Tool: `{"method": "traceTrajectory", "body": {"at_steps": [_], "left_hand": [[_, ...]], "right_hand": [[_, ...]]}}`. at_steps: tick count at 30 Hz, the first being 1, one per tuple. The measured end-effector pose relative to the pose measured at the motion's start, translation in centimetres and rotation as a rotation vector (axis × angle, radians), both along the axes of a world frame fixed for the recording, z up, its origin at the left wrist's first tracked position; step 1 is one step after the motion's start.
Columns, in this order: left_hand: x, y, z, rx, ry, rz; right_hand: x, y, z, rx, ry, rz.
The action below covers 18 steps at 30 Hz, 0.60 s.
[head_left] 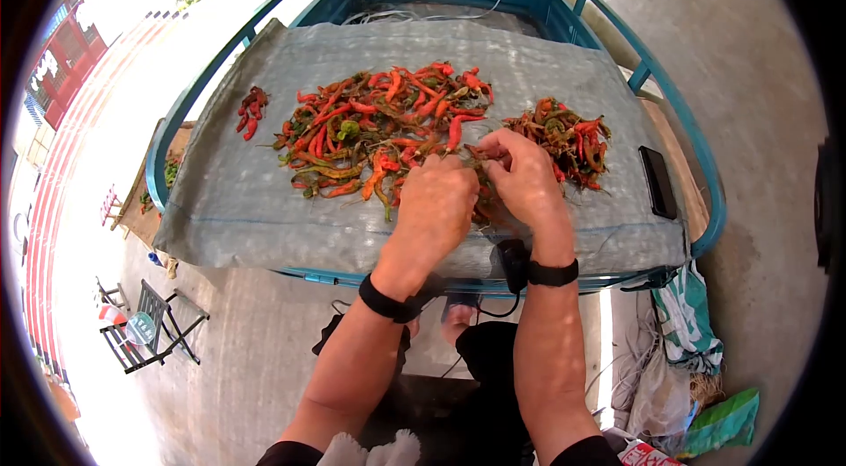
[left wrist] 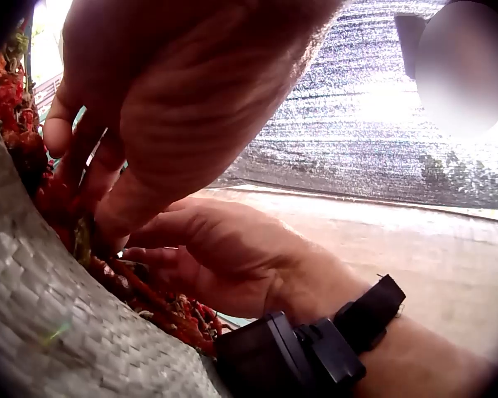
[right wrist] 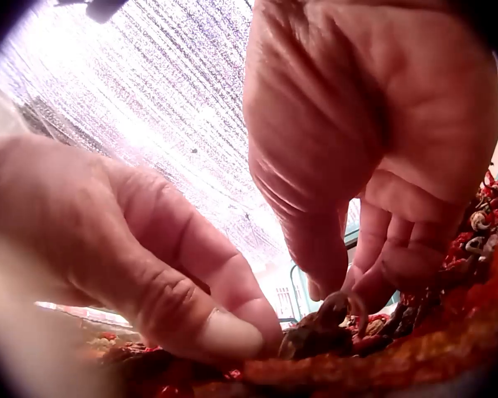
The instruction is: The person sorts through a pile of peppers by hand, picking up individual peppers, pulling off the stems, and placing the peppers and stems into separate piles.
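Red, orange and green peppers [head_left: 339,136] lie in a wide heap on a grey woven sheet [head_left: 238,202]. At its lower right edge, the left hand [head_left: 436,202] and right hand [head_left: 529,180] work close together. A dark, withered pepper [right wrist: 315,336] with a curled stem is between them in the right wrist view. The left hand [right wrist: 149,249] pinches it by thumb and forefinger; the right hand [right wrist: 373,124] has its fingertips on the stem side, pinching it. The left wrist view shows the left hand [left wrist: 183,91] above the right hand [left wrist: 241,257], its fingertips partly hidden.
A second heap of darker peppers [head_left: 564,136] sits right of the hands, and a few red peppers [head_left: 253,111] lie at far left. A phone [head_left: 657,182] rests near the right edge. Blue-green rails [head_left: 687,131] flank the sheet. A folding stool [head_left: 154,325] stands on the floor.
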<state>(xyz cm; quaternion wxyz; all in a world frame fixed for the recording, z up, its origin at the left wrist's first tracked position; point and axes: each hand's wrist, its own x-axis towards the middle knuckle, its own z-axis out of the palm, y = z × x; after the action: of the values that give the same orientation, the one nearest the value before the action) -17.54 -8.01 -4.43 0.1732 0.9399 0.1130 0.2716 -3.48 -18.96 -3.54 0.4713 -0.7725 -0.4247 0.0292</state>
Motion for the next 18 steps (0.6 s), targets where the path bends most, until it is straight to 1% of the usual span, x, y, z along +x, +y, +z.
{"method": "traceTrajectory", "body": {"at_steps": [2, 6, 7, 11, 14, 17, 18], "left_hand": [[0.0, -0.1, 0.1, -0.006, -0.005, 0.014], [-0.2, 0.1, 0.1, -0.013, -0.028, -0.012], [-0.2, 0.1, 0.0, -0.012, -0.038, -0.014], [-0.2, 0.2, -0.2, -0.003, -0.054, -0.021], [-0.2, 0.2, -0.2, 0.005, -0.053, -0.021], [-0.1, 0.1, -0.1, 0.015, -0.046, -0.014], [-0.1, 0.1, 0.0, 0.02, -0.043, -0.011]], "right_hand": [[-0.2, 0.2, 0.1, 0.029, 0.065, 0.094], [0.1, -0.7, 1.3, 0.148, 0.169, -0.054], [0.5, -1.3, 1.6, 0.146, 0.05, -0.111], [1.2, -3.6, 1.8, 0.105, -0.057, -0.287], [1.2, -5.4, 1.9, -0.045, -0.102, -0.281], [0.0, -5.9, 3.0, -0.205, -0.022, -0.255], [-0.3, -5.9, 3.1, -0.236, -0.045, -0.24]]}}
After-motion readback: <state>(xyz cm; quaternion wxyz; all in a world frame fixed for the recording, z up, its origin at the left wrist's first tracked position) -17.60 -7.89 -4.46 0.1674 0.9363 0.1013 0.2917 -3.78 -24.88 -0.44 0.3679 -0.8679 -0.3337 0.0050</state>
